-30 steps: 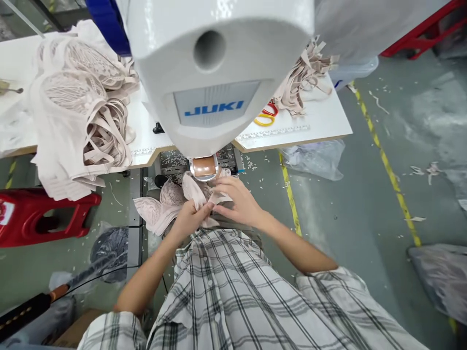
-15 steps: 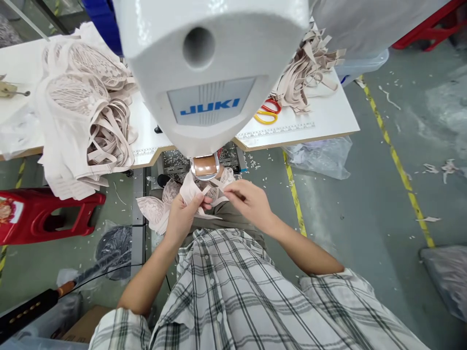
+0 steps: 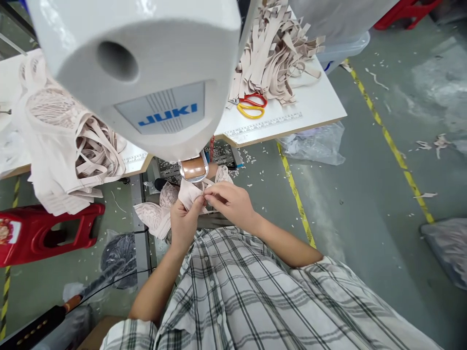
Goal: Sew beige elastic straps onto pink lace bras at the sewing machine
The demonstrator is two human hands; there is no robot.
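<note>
Over my lap lies a pale pink lace bra, its cup to the left of my hands. My left hand is closed on a smooth flat part of it, thumb on top. Fingertips of my right hand pinch a narrow strap close to my left thumb; the two hands meet there. Just above them sits the clear-guarded front of a white JUKI sewing machine. The strap's ends are partly hidden by my fingers.
Bras with bundled straps hang over the table's left side. At right are a heap of cut straps, red-and-yellow scissors and a printed ruler. A red stool stands left; a plastic bag lies under the table.
My right hand has moved left, bringing the strap against the piece in my left hand; the gap between the hands has closed. My view has shifted, so the machine head appears further left.
</note>
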